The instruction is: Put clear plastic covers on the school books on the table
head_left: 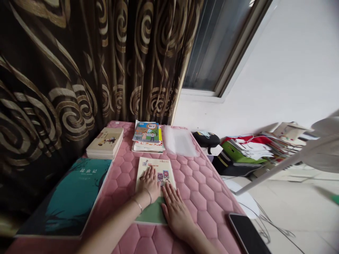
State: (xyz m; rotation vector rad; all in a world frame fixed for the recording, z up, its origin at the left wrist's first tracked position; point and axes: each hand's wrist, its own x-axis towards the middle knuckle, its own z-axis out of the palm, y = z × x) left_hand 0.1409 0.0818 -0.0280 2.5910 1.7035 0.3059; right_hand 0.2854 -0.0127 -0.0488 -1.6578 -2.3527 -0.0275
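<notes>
Left hand and right hand lie flat and ungripping on the cream-and-green book, at six o'clock from the stacked textbooks, where uneven pressure could skew it across the pink quilted cover.

Left hand and right hand lie palm down, fingers pointing forward, bare left forearm and right forearm angling inward

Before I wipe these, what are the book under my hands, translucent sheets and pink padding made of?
Book: likely matte paper or card; printed, little glare.
Translucent sheets: probably thin, smooth plastic; milky, filmy look.
Pink padding: apparently matte fabric; puffed, quilted hexagons.
</notes>
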